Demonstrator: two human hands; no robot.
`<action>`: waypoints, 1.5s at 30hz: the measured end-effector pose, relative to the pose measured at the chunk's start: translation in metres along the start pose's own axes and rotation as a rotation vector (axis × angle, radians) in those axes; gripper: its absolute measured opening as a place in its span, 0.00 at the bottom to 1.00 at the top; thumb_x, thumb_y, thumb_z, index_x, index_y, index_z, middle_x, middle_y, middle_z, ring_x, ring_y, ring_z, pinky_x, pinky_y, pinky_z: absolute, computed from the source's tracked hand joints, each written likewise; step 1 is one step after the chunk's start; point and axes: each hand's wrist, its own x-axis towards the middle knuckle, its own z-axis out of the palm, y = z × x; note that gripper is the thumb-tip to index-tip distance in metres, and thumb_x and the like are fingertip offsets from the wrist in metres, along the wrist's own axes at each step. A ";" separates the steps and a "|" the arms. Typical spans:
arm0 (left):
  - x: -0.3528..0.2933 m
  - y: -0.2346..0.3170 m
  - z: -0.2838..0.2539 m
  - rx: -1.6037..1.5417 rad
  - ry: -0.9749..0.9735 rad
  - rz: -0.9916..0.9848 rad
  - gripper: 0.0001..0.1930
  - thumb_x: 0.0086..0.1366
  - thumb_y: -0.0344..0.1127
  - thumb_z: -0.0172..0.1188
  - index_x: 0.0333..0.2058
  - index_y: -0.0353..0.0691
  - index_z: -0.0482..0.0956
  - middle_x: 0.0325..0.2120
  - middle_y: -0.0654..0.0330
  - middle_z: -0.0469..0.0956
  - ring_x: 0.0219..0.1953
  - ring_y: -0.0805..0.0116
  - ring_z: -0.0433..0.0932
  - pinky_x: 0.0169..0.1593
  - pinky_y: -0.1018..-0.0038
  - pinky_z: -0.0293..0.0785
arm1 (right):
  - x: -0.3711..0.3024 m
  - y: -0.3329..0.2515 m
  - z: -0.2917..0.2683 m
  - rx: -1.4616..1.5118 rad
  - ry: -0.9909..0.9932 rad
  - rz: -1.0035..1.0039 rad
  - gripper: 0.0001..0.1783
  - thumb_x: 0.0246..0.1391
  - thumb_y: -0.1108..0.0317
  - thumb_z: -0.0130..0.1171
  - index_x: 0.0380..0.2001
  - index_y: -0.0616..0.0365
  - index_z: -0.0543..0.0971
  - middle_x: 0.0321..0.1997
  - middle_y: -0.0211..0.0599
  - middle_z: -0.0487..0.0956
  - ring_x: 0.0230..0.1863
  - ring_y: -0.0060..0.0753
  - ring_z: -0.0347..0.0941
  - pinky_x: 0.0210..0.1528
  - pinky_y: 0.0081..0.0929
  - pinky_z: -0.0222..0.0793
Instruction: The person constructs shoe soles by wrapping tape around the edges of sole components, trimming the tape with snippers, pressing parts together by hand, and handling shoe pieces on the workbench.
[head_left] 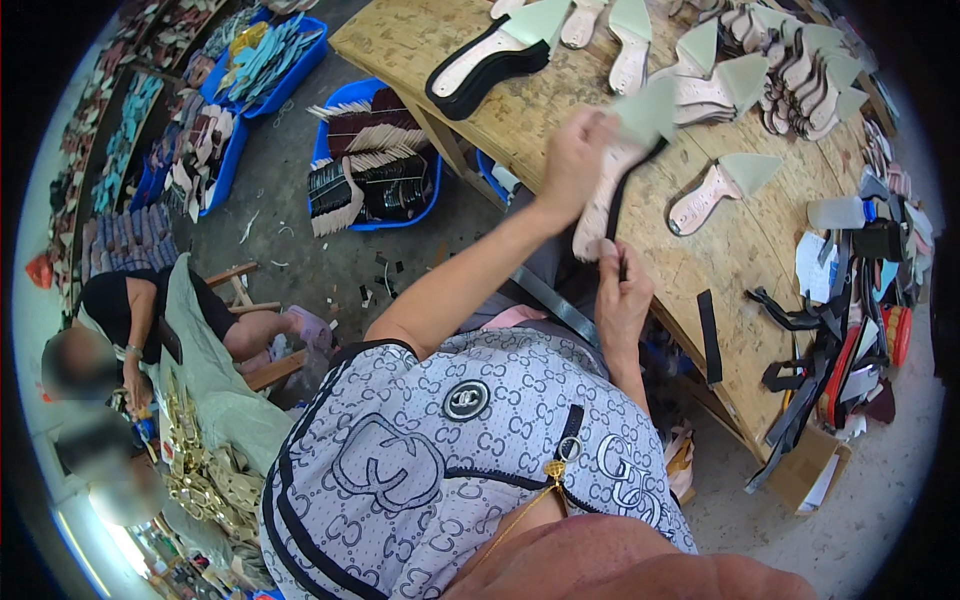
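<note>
Insole piece [605, 190] sits at centre frame, slightly above the middle, held in the air over the near edge of the wooden workbench [560, 110]. Your left hand [573, 160] is closed around its upper part, just below the pale green pointed toe section. Your right hand [620, 295], lower in frame, pinches the bottom end of a black strap [618, 195] between fingers and thumb; the strap runs up along the right edge of the pink piece. Whether the strap is already stuck along its full length cannot be told from this view. Judged progress: well under way but not finished. Toward the upper right of the frame a batch of similar soles [790, 70] lies spread and overlapped on the bench, with one single sole [715, 185] lying apart just right of your hands. At right of frame, loose black strips [800, 330] are piled by the bench edge, so stock looks to remain. A blue tub of cut parts [375, 165] stands on the floor at upper left of centre. A seated person [130, 320] works at far left, separate from your hands.
</note>
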 end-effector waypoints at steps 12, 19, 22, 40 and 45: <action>-0.026 0.013 -0.004 -0.657 -0.453 -0.467 0.22 0.71 0.44 0.46 0.54 0.33 0.67 0.43 0.55 0.77 0.43 0.67 0.77 0.47 0.73 0.75 | 0.042 -0.003 -0.034 0.093 0.030 -0.048 0.10 0.54 0.65 0.58 0.37 0.58 0.77 0.22 0.39 0.71 0.23 0.36 0.71 0.26 0.29 0.65; -0.036 0.011 0.014 -0.858 -0.406 -0.481 0.23 0.71 0.49 0.45 0.51 0.34 0.69 0.41 0.54 0.77 0.40 0.65 0.79 0.43 0.72 0.78 | 0.060 -0.018 -0.017 0.282 0.063 -0.068 0.21 0.62 0.57 0.49 0.30 0.68 0.76 0.18 0.31 0.71 0.22 0.24 0.64 0.25 0.24 0.60; -0.020 0.016 0.002 -0.722 -0.354 -0.419 0.26 0.70 0.51 0.45 0.53 0.33 0.66 0.42 0.50 0.77 0.37 0.63 0.80 0.40 0.68 0.80 | 0.016 -0.010 -0.023 0.457 -0.348 0.437 0.26 0.62 0.49 0.47 0.23 0.63 0.77 0.16 0.29 0.73 0.18 0.17 0.66 0.20 0.20 0.59; 0.121 -0.002 -0.145 1.085 -0.189 0.334 0.35 0.47 0.44 0.67 0.54 0.37 0.69 0.44 0.41 0.75 0.47 0.44 0.74 0.50 0.61 0.70 | -0.132 0.054 -0.187 -0.782 -0.230 0.684 0.14 0.55 0.59 0.56 0.31 0.61 0.73 0.30 0.49 0.77 0.34 0.52 0.73 0.36 0.40 0.65; 0.138 -0.004 -0.153 1.113 -0.217 0.056 0.40 0.46 0.45 0.70 0.56 0.32 0.66 0.49 0.40 0.72 0.53 0.46 0.71 0.54 0.63 0.67 | -0.145 0.048 -0.180 -0.690 -0.241 0.629 0.13 0.56 0.60 0.55 0.36 0.60 0.75 0.35 0.49 0.78 0.39 0.53 0.74 0.40 0.39 0.67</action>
